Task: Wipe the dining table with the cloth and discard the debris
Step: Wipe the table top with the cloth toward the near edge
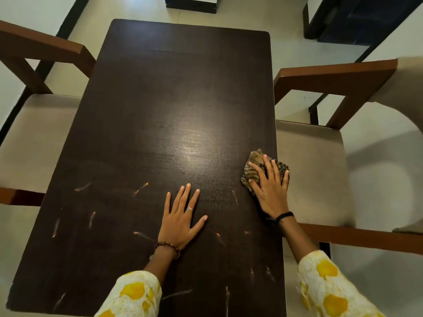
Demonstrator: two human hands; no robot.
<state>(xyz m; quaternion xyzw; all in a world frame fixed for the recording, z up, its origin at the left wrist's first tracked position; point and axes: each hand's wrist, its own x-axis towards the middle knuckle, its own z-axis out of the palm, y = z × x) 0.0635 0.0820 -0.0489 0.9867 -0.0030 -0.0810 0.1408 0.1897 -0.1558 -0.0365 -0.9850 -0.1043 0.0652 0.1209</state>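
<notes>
Risk noted: cloth (263, 170) is worked at the table's (160, 99) right edge, part of it overhanging; crumbs (212, 186) could be swept off onto the chair (311, 179) or floor instead of being gathered, if the stroke is carried outward. Crumbs lie btwn the hands, just left of cloth; they may be missed or smeared if pressure is uneven. Right hand (270, 188) is laid flat on cloth, fingers spread, pressing, not gripping. Left hand (180, 218) is laid flat on bare table, fingers wide, nothing held, apart from cloth. Pale scuff marks across near half judged to be surface wear, not debris; cannot be confirmed.
</notes>
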